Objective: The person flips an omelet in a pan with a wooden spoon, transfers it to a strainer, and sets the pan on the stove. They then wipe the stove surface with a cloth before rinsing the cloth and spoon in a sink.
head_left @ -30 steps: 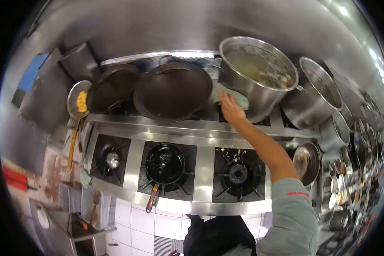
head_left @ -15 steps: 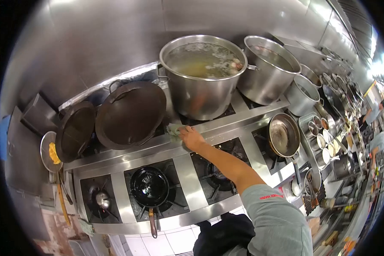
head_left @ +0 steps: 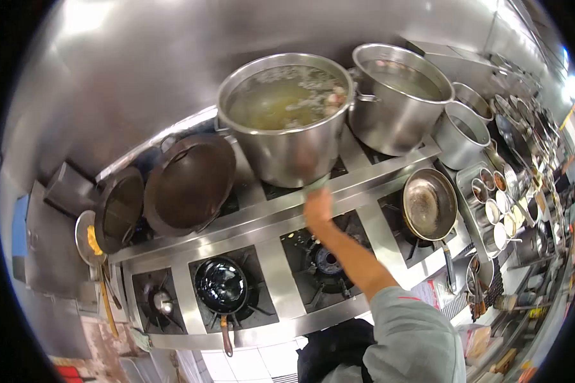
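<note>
My right hand (head_left: 317, 207) is closed on a pale green cloth (head_left: 317, 183), pressed to the steel ledge (head_left: 271, 209) at the back of the stove. Motion blurs the fingers, and only a little of the cloth shows past them. Just behind it stands a large stockpot (head_left: 287, 150) of cloudy liquid with foam and pale pieces at the surface. In front of the hand is a burner (head_left: 326, 260) with no pan on it. My left hand is out of view.
Two dark woks (head_left: 191, 185) lean at the left. A black frying pan (head_left: 221, 285) sits on a front burner, its wooden handle jutting past the edge. Rightward are a worn pan (head_left: 429, 203), a second stockpot (head_left: 390, 121) and a tray of small containers (head_left: 492, 210).
My right hand has slid to the right along the ledge with the cloth, from beside the large wok to below the large stockpot. The view has shifted slightly.
</note>
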Available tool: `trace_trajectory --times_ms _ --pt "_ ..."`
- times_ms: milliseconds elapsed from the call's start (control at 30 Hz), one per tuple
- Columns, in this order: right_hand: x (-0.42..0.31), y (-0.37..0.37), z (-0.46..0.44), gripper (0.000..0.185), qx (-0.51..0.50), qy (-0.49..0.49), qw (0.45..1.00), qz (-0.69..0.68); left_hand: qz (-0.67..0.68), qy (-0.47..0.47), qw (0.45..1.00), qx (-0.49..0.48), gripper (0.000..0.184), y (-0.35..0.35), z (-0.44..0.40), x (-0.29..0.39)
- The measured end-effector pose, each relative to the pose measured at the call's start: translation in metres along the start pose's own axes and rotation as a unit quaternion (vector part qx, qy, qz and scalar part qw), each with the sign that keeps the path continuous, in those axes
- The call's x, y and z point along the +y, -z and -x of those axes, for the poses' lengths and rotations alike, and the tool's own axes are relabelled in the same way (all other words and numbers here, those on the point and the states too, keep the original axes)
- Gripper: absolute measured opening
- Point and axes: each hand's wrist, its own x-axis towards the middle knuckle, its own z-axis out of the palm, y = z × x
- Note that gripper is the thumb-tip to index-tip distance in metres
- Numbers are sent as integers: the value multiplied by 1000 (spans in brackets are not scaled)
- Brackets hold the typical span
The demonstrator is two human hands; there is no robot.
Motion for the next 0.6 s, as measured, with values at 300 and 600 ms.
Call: trace_trajectory --times_ms 300,600 --pt "149 -26 7 28 141 42 987 58 -146 -121 981 -30 46 -59 -4 121" --pt "195 0 -102 27 46 29 998 -39 -49 -113 992 1 43 -86 57 47"
